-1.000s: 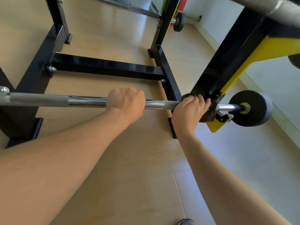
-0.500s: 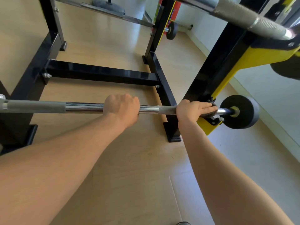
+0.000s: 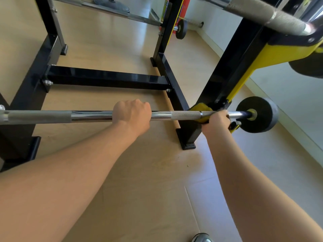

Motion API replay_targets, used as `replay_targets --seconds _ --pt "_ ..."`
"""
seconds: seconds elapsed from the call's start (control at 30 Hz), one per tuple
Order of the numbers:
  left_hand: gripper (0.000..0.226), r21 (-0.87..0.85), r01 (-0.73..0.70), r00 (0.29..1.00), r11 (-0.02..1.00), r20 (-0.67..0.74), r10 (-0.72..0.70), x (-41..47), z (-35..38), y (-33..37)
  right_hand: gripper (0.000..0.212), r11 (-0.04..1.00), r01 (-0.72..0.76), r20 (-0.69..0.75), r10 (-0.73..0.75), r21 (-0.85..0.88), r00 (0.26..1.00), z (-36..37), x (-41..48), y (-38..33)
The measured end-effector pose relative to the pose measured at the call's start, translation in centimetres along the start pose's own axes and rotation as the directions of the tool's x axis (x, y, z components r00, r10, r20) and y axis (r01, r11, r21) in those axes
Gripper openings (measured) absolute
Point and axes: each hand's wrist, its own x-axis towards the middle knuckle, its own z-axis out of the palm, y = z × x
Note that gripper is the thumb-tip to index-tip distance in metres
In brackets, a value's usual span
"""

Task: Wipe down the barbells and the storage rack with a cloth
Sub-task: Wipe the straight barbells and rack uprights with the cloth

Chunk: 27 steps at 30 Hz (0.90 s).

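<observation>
A chrome barbell point(image 3: 90, 115) lies across the lowest level of the black and yellow storage rack point(image 3: 227, 70), with a small grey plate point(image 3: 258, 114) on its right end. My left hand point(image 3: 132, 115) grips the smooth middle of the bar. My right hand point(image 3: 215, 122) holds a yellow and dark cloth point(image 3: 199, 109) wrapped round the knurled part of the bar, close to the rack's upright. A second barbell point(image 3: 265, 13) rests higher on the rack at the top right.
A black crossbar point(image 3: 108, 77) joins the rack's feet on the wooden floor. A further bar with a small plate point(image 3: 180, 28) sits at the back, near a round weight point(image 3: 111, 4). A white wall runs along the right. My shoe point(image 3: 201, 238) shows at the bottom.
My right hand slid along the bar near the upright, and the cloth's yellow side now shows to the left of the hand. My left hand kept its grip. The camera tilted up.
</observation>
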Motion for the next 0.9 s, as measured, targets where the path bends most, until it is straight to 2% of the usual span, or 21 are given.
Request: replay_targets --seconds 0.1,0.13,0.2,0.23,0.3,0.4,0.47,0.53,0.57,0.6,0.63,0.67,0.7,0.73,0.8,0.83,0.9 --pt "0.013 -0.011 -0.001 1.0 1.0 0.007 0.001 0.1 0.0 0.0 0.036 0.986 -0.055 -0.04 0.049 -0.16 0.998 -0.3 -2.0 0.5" --pt "0.012 -0.013 -0.002 1.0 1.0 -0.001 0.002 0.1 0.1 0.0 0.038 0.975 -0.04 -0.002 0.041 -0.22 0.999 0.0 -3.6 1.6" --pt "0.012 -0.005 -0.005 0.999 1.0 -0.034 0.005 -0.1 0.0 0.1 0.034 0.973 -0.021 0.111 0.047 -0.228 0.993 0.9 -6.9 4.4" --pt "0.013 0.003 -0.015 0.999 1.0 -0.049 0.015 -0.2 0.0 0.1 0.03 0.975 -0.042 0.178 0.082 -0.218 0.981 1.1 -8.2 5.8" --pt "0.014 0.014 -0.048 0.997 0.999 -0.063 0.049 -0.2 0.3 -0.2 0.017 0.944 -0.03 0.28 0.128 -0.329 0.951 0.8 -9.5 7.6" --pt "0.023 0.033 -0.084 0.991 0.996 -0.103 0.087 -0.4 0.7 -0.5 0.02 0.85 0.093 0.402 0.146 -0.518 0.904 -0.7 -10.5 7.4" --pt "0.03 0.032 -0.104 0.988 0.994 -0.108 0.107 -0.3 0.9 -0.8 0.022 0.726 0.239 0.451 0.109 -0.644 0.886 -1.5 -11.0 5.9" --pt "0.036 0.01 -0.113 0.988 0.994 -0.109 0.114 -0.3 1.1 -0.9 0.011 0.623 0.441 0.515 -0.07 -0.646 0.854 -1.7 -11.4 4.1" --pt "0.034 -0.008 -0.105 0.989 0.994 -0.108 0.104 -0.2 1.1 -1.0 0.015 0.549 0.577 0.541 -0.248 -0.605 0.803 -1.3 -11.7 3.4" --pt "0.031 -0.025 -0.097 0.99 0.995 -0.101 0.094 -0.1 0.9 -1.0 0.026 0.433 0.705 0.557 -0.432 -0.562 0.709 -0.5 -11.9 2.9" --pt "0.028 -0.037 -0.092 0.992 0.995 -0.093 0.088 -0.1 0.6 -1.0 0.032 0.309 0.794 0.588 -0.544 -0.523 0.599 0.4 -11.7 2.7" --pt "0.027 -0.048 -0.089 0.993 0.995 -0.082 0.085 -0.2 0.4 -1.0 0.033 0.19 0.838 0.646 -0.559 -0.511 0.52 1.4 -11.3 2.9" --pt "0.026 -0.054 -0.086 0.994 0.995 -0.07 0.082 -0.3 0.2 -1.0 0.03 0.11 0.852 0.71 -0.503 -0.513 0.492 2.4 -10.7 3.1" --pt "0.026 -0.059 -0.083 0.995 0.995 -0.063 0.079 -0.3 0.1 -0.9 0.027 0.066 0.852 0.763 -0.414 -0.519 0.496 3.1 -10.0 3.4" --pt "0.029 -0.082 -0.076 0.996 0.994 -0.06 0.071 -0.4 -0.1 -0.8 0.032 0.022 0.824 0.8 -0.227 -0.566 0.555 3.9 -8.8 3.8" --pt "0.031 -0.094 -0.066 0.997 0.993 -0.045 0.062 -0.3 -0.1 -0.7 0.037 -0.016 0.819 0.807 -0.179 -0.574 0.563 3.8 -8.8 3.9" --pt "0.031 -0.109 -0.012 1.0 0.994 0.022 0.015 -0.2 -0.4 -0.6 0.042 0.004 0.831 0.822 -0.14 -0.557 0.552 3.3 -9.6 3.9"
